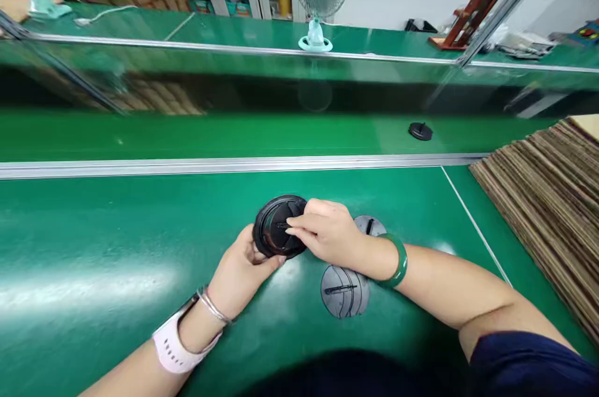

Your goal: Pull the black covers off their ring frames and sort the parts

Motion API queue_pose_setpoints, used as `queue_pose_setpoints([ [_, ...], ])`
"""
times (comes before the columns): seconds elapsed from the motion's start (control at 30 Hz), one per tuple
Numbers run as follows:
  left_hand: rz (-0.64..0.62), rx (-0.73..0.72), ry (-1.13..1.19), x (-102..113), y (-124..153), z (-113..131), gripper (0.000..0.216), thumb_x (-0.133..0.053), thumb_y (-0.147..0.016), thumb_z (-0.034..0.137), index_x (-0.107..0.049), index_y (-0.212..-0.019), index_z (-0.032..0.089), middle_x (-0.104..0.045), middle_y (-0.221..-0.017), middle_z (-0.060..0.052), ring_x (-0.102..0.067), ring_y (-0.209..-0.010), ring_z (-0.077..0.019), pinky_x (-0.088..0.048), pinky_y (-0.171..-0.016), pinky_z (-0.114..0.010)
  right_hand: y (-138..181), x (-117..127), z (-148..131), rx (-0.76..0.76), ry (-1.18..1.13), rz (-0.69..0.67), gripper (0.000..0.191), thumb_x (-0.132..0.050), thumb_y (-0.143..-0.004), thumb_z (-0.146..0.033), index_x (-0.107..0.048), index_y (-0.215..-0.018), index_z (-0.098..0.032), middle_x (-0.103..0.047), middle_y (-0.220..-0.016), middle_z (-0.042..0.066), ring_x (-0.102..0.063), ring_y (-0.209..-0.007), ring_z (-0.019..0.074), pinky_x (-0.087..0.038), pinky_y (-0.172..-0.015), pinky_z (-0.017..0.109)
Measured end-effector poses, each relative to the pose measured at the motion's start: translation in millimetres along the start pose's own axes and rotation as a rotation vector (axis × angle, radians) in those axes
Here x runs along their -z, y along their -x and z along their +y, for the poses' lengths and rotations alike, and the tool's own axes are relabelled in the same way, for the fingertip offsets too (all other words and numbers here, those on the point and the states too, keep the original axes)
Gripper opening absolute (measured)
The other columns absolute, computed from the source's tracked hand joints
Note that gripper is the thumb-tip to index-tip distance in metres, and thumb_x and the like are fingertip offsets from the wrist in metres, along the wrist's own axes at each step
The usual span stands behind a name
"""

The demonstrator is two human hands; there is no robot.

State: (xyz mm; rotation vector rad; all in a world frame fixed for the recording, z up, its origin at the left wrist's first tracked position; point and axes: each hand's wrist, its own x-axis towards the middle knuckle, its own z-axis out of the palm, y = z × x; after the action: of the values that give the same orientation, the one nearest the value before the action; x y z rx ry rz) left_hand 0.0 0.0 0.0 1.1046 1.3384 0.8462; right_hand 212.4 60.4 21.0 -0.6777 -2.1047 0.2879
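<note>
My left hand (244, 272) grips the lower left rim of a round black part (271, 228), which has a ringed edge and a slim raised piece at its middle. With thumb and forefinger pinched together, my right hand (330, 231) is at that raised piece; the fingertips partly cover it. Below my right wrist a grey disc (345, 302) lies flat on the green table, with a dark bar and curved lines on its face. Another grey disc (369, 225) shows behind that wrist, partly hidden by it.
Beyond the metal rail (234, 165) runs a green belt-like strip (187, 138) carrying a small black disc (420, 131). Striped brown stacked material (547, 197) fills the right side. A fan (316, 41) stands on the far shelf, behind a clear panel.
</note>
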Motion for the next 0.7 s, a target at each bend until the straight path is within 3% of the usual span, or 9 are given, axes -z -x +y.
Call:
queue_pose_setpoints([
  [0.27,0.027,-0.009,-0.099,-1.0,2.1,6.6,0.069,-0.083,-0.068,0.040,-0.047,-0.123,0.018,-0.072,-0.099,-0.006,-0.072,-0.082,-0.0249,-0.060,-0.072,-0.036,1.3,-1.7,-0.7,0.154,0.006,-0.006,0.023,-0.050,-0.110,-0.025,-0.068,-0.101,-0.015,-0.056,-0.080,0.002,-0.051,-0.067,0.0133,-0.043,-0.061,0.027],
  [0.53,-0.009,-0.005,-0.024,-3.9,-2.5,5.7,0.066,-0.083,-0.066,0.042,-0.049,-0.116,0.018,-0.072,-0.106,-0.010,-0.072,-0.094,-0.0301,-0.060,-0.086,-0.045,-0.8,1.2,6.3,0.299,0.149,-0.092,0.022,-0.044,-0.105,-0.007,-0.066,-0.105,-0.010,-0.055,-0.076,0.004,-0.048,-0.067,0.0161,-0.041,-0.058,0.029],
  [0.7,-0.020,-0.013,-0.030,-3.6,-2.0,6.5,0.065,-0.083,-0.066,0.043,-0.049,-0.116,0.018,-0.072,-0.109,-0.011,-0.072,-0.096,-0.0312,-0.060,-0.086,-0.046,-3.9,1.9,6.4,0.251,0.145,-0.128,0.024,-0.046,-0.108,-0.014,-0.068,-0.098,-0.012,-0.052,-0.076,0.003,-0.044,-0.064,0.0149,-0.039,-0.057,0.028],
])
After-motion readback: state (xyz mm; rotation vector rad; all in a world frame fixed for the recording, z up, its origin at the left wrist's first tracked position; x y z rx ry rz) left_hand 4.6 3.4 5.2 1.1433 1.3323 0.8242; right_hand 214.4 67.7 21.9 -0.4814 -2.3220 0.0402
